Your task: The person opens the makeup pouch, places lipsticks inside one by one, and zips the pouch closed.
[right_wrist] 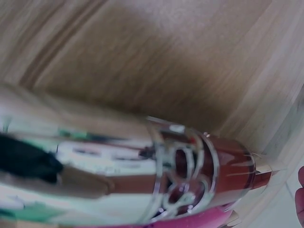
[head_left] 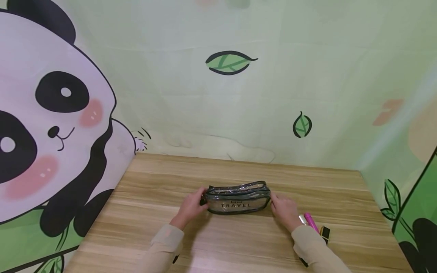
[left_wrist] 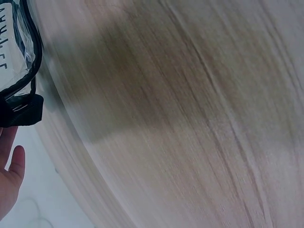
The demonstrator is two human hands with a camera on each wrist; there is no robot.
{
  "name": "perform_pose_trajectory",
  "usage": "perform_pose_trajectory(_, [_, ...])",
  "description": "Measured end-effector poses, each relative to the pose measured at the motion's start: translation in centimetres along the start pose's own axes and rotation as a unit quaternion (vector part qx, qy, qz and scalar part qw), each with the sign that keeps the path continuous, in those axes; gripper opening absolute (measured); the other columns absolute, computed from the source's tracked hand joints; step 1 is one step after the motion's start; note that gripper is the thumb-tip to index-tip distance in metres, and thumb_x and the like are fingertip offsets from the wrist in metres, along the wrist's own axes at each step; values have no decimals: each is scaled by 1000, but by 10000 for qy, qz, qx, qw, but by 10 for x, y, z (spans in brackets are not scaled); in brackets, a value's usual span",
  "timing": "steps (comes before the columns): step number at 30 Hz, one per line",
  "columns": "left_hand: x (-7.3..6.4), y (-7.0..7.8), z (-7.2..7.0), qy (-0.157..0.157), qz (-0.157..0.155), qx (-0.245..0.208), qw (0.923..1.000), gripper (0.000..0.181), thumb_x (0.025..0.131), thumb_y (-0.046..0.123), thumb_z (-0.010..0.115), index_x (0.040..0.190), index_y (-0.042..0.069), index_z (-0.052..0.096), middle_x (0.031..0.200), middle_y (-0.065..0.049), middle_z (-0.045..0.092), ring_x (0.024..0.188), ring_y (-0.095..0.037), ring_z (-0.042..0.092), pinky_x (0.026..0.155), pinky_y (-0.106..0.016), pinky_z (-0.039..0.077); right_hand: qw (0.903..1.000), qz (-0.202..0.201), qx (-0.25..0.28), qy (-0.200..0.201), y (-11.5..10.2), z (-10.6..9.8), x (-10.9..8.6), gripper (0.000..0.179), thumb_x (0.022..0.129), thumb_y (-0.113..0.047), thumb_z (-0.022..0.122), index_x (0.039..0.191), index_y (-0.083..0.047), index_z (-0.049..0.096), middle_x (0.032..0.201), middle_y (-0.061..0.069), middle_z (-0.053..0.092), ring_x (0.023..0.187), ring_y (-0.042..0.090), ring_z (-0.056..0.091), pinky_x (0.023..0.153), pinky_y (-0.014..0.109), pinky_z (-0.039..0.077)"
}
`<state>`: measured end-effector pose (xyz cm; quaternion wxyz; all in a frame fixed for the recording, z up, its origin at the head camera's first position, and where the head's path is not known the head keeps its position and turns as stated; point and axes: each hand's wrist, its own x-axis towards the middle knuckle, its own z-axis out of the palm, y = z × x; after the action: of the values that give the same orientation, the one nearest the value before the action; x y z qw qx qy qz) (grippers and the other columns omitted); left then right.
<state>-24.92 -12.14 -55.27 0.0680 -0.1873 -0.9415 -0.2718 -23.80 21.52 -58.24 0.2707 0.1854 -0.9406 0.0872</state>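
Observation:
A clear travel pouch (head_left: 237, 206) with black piping and the word TRAVEL on its front stands on the wooden table. My left hand (head_left: 191, 206) grips its left end, where a black tab (left_wrist: 29, 111) shows in the left wrist view. At the opposite end, my right hand (head_left: 285, 210) pinches the pouch's edge. Whether anything lies inside the pouch is hard to tell. Close before the right wrist camera lies a shiny silver tube (right_wrist: 114, 161) with a dark red end, and only fingertips (right_wrist: 300, 202) of the right hand appear there.
Beside my right wrist lie a pink tube (head_left: 311, 222) and a black-and-gold item (head_left: 325, 233). A dark object (head_left: 303, 262) is partly hidden under the right sleeve. Another small dark thing (head_left: 175, 259) peeks out by the left sleeve. A panda-printed backdrop (head_left: 184, 102) rises behind the table (head_left: 164, 170).

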Motion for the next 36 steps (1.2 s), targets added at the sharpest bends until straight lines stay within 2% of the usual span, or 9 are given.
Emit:
perform_pose_trajectory(7, [0, -1, 1, 26, -63, -48, 10000, 50, 71, 17, 70, 116, 11, 49, 103, -13, 65, 87, -32, 61, 75, -44, 48, 9998, -48, 74, -188, -3, -4, -2, 8, 72, -9, 56, 73, -9, 48, 52, 0, 41, 44, 14, 36, 39, 25, 28])
perform_pose_trajectory(15, [2, 0, 1, -80, -177, 30, 9998, 57, 71, 15, 69, 124, 11, 47, 104, -17, 64, 87, -35, 61, 74, -46, 48, 9996, -212, 86, -142, -2, -6, -4, 9, 70, -9, 55, 74, -9, 47, 52, 0, 41, 44, 17, 39, 40, 28, 30])
perform_pose_trajectory(20, [3, 2, -3, -120, -145, 29, 9998, 58, 72, 14, 68, 125, 11, 46, 104, -18, 63, 86, -34, 61, 72, -45, 48, 9996, -263, 97, -104, -1, -7, -5, 8, 70, -10, 53, 75, -8, 47, 50, 0, 41, 45, 19, 41, 41, 29, 31])
perform_pose_trajectory(23, [3, 3, -7, -45, -35, -57, 10000, 57, 73, 13, 67, 125, 11, 46, 107, -16, 62, 79, -29, 61, 70, -42, 48, 9993, -294, 219, -32, -1, -10, -5, 6, 71, -10, 53, 76, -9, 49, 52, 0, 43, 46, 19, 43, 42, 30, 33])
perform_pose_trajectory(28, [4, 6, -16, 20, 49, -50, 10000, 57, 74, 15, 67, 126, 11, 45, 117, -12, 58, 80, -25, 60, 73, -40, 49, 9991, -343, 258, 13, 2, -12, -6, 6, 70, -11, 54, 74, -10, 50, 53, -2, 44, 45, 15, 41, 41, 27, 31])
perform_pose_trajectory(31, [3, 10, -23, 108, 154, 41, 9998, 58, 73, 15, 68, 126, 11, 45, 119, -12, 56, 95, -28, 58, 81, -42, 47, 9991, -354, 214, 11, 5, -13, -8, 5, 71, -12, 55, 75, -10, 52, 54, -3, 46, 45, 13, 40, 41, 25, 31])
perform_pose_trajectory(36, [2, 20, -33, 347, 512, 261, 9977, 59, 71, 18, 69, 125, 11, 46, 118, -11, 57, 101, -29, 56, 85, -43, 45, 9992, -316, 247, 65, 7, -17, -8, 5, 72, -13, 56, 75, -11, 54, 54, -3, 48, 45, 12, 42, 41, 25, 32])
